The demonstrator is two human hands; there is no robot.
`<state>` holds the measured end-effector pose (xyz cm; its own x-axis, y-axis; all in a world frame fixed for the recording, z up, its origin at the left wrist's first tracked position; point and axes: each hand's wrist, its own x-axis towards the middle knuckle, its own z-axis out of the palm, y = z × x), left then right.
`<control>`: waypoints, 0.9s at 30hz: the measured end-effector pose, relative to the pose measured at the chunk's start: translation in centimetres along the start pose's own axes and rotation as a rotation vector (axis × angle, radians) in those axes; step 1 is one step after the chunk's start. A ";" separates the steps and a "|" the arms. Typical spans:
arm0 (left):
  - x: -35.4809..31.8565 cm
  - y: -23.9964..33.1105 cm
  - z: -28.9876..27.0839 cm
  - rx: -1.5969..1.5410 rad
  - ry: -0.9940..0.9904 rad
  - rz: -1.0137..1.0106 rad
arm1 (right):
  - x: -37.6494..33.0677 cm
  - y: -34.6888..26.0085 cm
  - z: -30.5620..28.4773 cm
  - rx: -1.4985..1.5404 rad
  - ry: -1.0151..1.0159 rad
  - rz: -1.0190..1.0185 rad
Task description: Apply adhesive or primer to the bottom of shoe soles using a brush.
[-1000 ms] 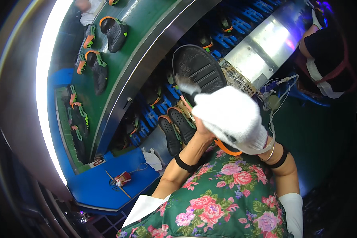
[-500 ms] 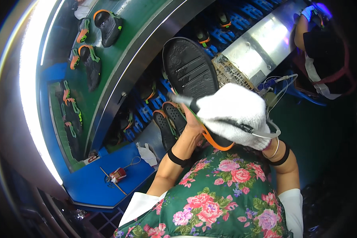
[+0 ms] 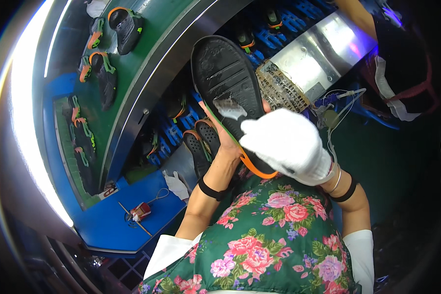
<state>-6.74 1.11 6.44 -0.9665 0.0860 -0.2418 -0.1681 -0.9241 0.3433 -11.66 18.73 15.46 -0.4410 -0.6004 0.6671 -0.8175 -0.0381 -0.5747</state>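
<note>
Bare and curled beneath a black clog [image 3: 225,68], my left hand [image 3: 224,137] holds it sole up, with a fingertip showing past its right edge. The ridged tread faces me, and an orange strap [image 3: 257,167] hangs at the near end. My right hand [image 3: 289,144], in a white knitted glove, is closed over the near part of the sole. From its fingers a brush-like tool [image 3: 229,106] with a pale, flat tip lies against the middle of the sole. The glove hides its handle. A thin tube runs by my right wrist.
Two black clogs [image 3: 199,147] stand beyond my left forearm. More clogs [image 3: 126,30] lie on the green conveyor [image 3: 147,66] at left. A blue table [image 3: 100,223] bears a small red object [image 3: 141,211]. A taped box [image 3: 281,88] and another person [image 3: 402,63] are at far right.
The clog has shifted slightly left and farther away. The tool, earlier pointing sideways and blurred past the sole's edge, now has its tip on the tread. My right hand has moved slightly nearer.
</note>
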 end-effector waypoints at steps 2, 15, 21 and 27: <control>0.1 -0.1 0.2 -0.012 -0.223 -0.038 | -0.2 -0.9 0.5 -0.002 -0.008 -0.011; 0.2 0.3 1.0 -0.122 -0.184 0.028 | -1.2 -0.5 -1.7 0.276 -0.009 0.159; 0.6 0.6 1.6 -0.099 -0.146 0.080 | -2.9 -0.5 -0.8 0.083 -0.027 0.025; 1.0 2.0 1.4 -0.016 -0.157 0.132 | -1.5 -0.2 -1.8 0.283 0.000 0.187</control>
<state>-8.30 -0.10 8.11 -0.9985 0.0192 -0.0505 -0.0356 -0.9370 0.3476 -11.48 21.04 15.41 -0.5732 -0.6182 0.5378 -0.5872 -0.1480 -0.7958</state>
